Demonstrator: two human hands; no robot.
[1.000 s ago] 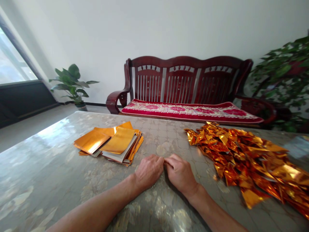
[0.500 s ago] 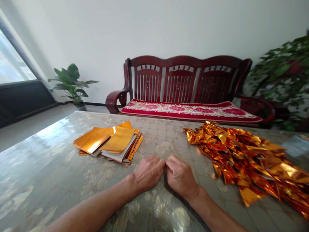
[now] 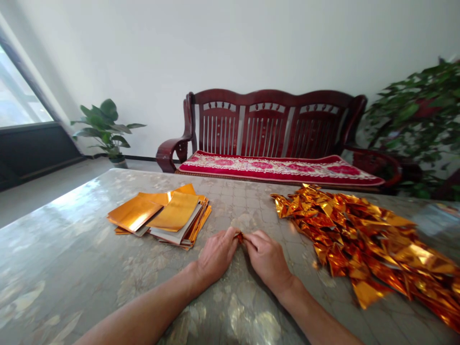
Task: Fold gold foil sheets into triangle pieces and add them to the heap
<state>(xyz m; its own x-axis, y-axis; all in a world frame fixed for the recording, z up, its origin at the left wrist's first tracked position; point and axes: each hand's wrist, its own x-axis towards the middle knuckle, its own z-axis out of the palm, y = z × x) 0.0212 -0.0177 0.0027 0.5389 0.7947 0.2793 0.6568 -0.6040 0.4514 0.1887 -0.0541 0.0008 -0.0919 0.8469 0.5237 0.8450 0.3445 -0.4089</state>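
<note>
Between my hands, a small piece of gold foil paper (image 3: 240, 236) shows at the fingertips, mostly hidden by the fingers. My left hand (image 3: 217, 254) pinches its left side, and my right hand (image 3: 268, 258) pinches its right side. Both hands are low over the table, close together. Beyond my left hand lies a loose stack of flat gold foil paper sheets (image 3: 176, 211), some with a pale grey underside. To the right of my right hand spreads a heap of folded gold foil pieces (image 3: 345, 230), shiny and pointed.
The table (image 3: 89, 278) has a glossy floral cover. Behind it stands a dark red wooden bench (image 3: 266, 129) with a red patterned cushion (image 3: 280, 166). A potted plant (image 3: 108, 127) is at left, leafy greenery (image 3: 424, 115) at right. A clear plastic bag (image 3: 438, 220) lies near the heap.
My hands have moved slightly apart at the fingertips, and the gold foil paper between them now shows. The view has tilted a little.
</note>
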